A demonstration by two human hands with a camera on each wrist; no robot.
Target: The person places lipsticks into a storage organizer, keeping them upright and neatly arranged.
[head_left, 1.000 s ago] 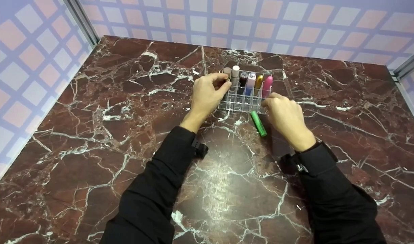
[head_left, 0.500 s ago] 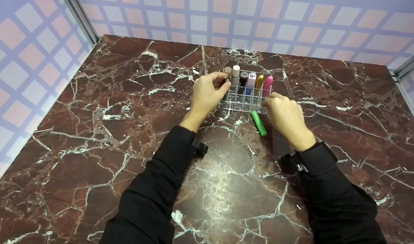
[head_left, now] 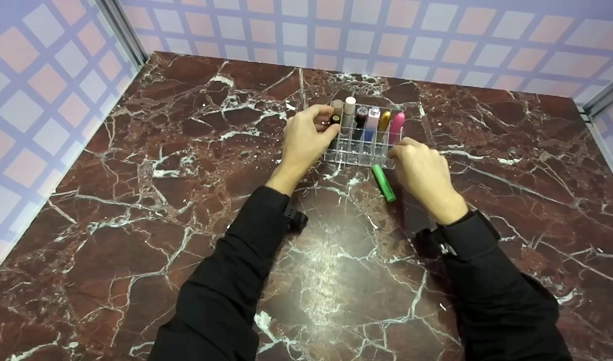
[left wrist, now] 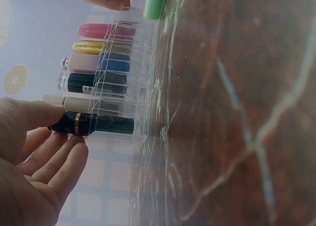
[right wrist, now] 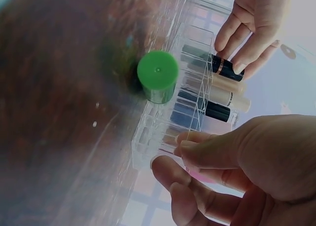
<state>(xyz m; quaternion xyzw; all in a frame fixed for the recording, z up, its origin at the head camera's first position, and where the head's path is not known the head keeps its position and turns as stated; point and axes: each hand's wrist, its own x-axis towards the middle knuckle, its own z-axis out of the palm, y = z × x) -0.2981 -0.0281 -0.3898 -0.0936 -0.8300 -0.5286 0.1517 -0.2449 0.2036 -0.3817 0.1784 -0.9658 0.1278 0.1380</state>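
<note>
A clear compartmented lipstick holder [head_left: 355,160] stands on the table between the hands. At its left end the left hand [head_left: 306,138] has thumb and fingers on either side of a black lipstick tube [left wrist: 108,123] with a gold band, whose lower part sits inside an end compartment. The right hand [head_left: 421,168] pinches the holder's right front edge between thumb and fingers. Several other tubes stand in the back row, among them a white-capped one [head_left: 350,103], a gold one [head_left: 384,119] and a pink one [head_left: 396,123].
A green tube [head_left: 383,183] lies on the dark red marbled table [head_left: 136,250], just in front of the holder and left of the right hand. Patterned panels [head_left: 296,35] border the table at the back and sides.
The left fingers have shifted back and left slightly, and more of the black lipstick tube's top shows between them. The right hand and the green tube look the same.
</note>
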